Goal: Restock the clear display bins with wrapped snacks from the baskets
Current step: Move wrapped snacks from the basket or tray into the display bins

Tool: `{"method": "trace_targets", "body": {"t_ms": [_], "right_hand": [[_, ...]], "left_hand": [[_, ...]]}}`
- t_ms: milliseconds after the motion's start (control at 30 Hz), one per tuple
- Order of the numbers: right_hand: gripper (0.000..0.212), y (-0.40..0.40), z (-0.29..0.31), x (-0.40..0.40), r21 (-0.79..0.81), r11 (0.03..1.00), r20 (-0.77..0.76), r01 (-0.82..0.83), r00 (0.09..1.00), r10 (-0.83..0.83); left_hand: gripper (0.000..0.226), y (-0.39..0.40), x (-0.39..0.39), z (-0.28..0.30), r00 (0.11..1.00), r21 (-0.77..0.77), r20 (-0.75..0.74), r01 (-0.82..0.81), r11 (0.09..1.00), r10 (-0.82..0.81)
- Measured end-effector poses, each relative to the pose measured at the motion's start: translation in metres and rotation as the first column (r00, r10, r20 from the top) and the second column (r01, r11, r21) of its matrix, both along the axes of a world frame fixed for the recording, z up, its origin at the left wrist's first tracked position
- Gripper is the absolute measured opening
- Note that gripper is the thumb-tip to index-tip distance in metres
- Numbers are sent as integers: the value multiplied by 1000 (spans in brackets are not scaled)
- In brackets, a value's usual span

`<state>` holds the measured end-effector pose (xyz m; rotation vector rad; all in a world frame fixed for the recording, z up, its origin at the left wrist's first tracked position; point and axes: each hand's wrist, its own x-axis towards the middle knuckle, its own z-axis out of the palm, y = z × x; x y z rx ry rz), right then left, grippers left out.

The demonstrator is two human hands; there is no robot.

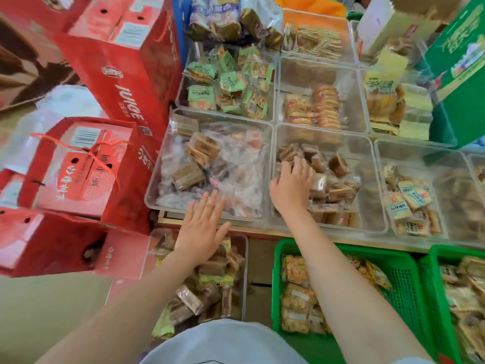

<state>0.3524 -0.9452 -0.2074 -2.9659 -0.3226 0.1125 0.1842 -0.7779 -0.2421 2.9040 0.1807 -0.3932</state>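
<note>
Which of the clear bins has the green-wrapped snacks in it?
The bin in the back row, beside the red boxes. Its packets are green; the other bins hold brown, orange or yellow ones.

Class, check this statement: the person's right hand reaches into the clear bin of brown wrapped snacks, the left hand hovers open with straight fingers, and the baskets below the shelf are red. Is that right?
One detail is wrong: the baskets are green, not red, as the head view shows. The rest holds: the right hand reaches into the clear bin of brown wrapped snacks, and the left hand hovers open with straight fingers.

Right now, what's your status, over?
Left hand open, hovering at front bin's edge. Right hand down among brown wrapped snacks in clear bin. Nothing blocking.
</note>
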Motion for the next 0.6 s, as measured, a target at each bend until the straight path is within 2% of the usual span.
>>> {"method": "trace_targets", "body": {"t_ms": [67,167,267,333,400,433,533,600], "right_hand": [[43,35,3,1,64,991,-22,-119,992,121],[51,89,3,5,202,946,-92,-253,957,275],[59,135,-2,12,317,909,-180,-271,924,339],[63,157,-6,19,415,894,-292,-167,907,305],[65,169,-12,31,485,874,-431,22,876,217],[66,173,-13,36,473,877,-481,84,859,177],[65,171,-20,49,387,915,-533,113,837,122],[78,162,-15,45,373,915,-568,154,817,94]], "left_hand": [[81,22,-10,-4,998,-29,33,-60,998,61],[72,41,-19,-8,996,-40,48,-70,997,72],[77,42,-16,-8,997,-52,36,-70,996,72],[80,41,-14,-6,997,-53,11,-79,995,80],[77,41,-13,-5,997,-67,3,-82,994,82],[75,42,-13,-6,996,-73,0,-85,994,86],[70,42,-12,-7,997,-54,-15,-71,996,70],[70,41,-11,-5,998,-50,-35,-55,997,54]]}}
